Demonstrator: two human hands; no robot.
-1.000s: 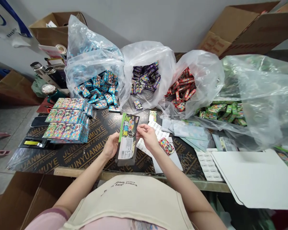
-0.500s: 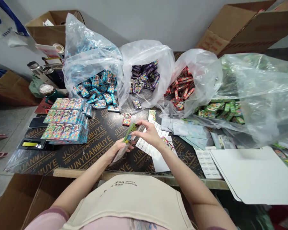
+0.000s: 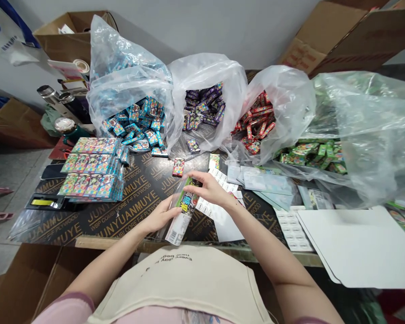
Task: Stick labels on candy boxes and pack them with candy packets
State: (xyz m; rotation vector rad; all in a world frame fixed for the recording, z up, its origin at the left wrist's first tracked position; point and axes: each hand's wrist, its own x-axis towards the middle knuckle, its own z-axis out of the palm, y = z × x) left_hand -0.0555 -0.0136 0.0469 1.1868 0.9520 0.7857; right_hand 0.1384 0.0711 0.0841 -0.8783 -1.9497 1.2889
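Observation:
Between my two hands is a clear plastic packet (image 3: 185, 203) with a green and black printed label and a barcode at its near end. My left hand (image 3: 160, 214) grips its left side, thumb on the front. My right hand (image 3: 207, 186) pinches the upper right part, fingers over the top edge. A small red box (image 3: 178, 167) lies just beyond the packet, and a small green box (image 3: 214, 161) sits to its right. Under my right wrist are white sticker sheets (image 3: 207, 209), with another small box partly covered by my forearm.
Plastic bags hold blue boxes (image 3: 135, 121), purple boxes (image 3: 207, 105), red boxes (image 3: 258, 119) and green boxes (image 3: 318, 155) along the back. Stacked filled packs (image 3: 91, 168) stand left, near a black phone-like object (image 3: 52, 172). White boards (image 3: 360, 247) lie right, beside flat clear sleeves (image 3: 266, 182).
The packet has turned so its printed face and barcode now show toward me. My left hand has shifted slightly down and left along it; my right hand stays at its upper end.

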